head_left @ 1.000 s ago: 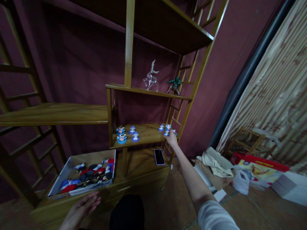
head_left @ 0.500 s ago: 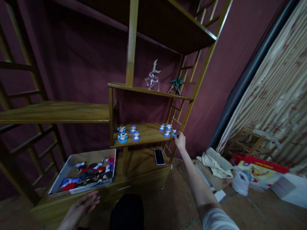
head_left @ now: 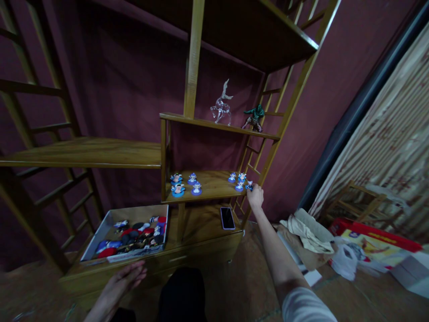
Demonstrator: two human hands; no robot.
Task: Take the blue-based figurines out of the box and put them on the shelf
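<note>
My right hand reaches to the right end of the middle shelf. Its fingers are closed on a small figurine with a blue base, at the shelf's front edge. Right beside that figurine stand three others, among them a purple-based figurine. Several more figurines, including a blue-based one and a purple-based one, are grouped at the shelf's left end. Low at the left, my left hand hangs in front of the cabinet, fingers stretched and holding nothing. Near it is an open cardboard box of jumbled figurines.
A phone lies on the lower shelf. Above, a clear horse-like figure and a green-cloaked figure stand on the upper shelf. On the floor at right are cloths, a plastic bag and a red box.
The view has shifted, so the shelves appear slightly farther right. My right hand stays at the same figurine on the shelf's right end. My left hand remains low near the box.
</note>
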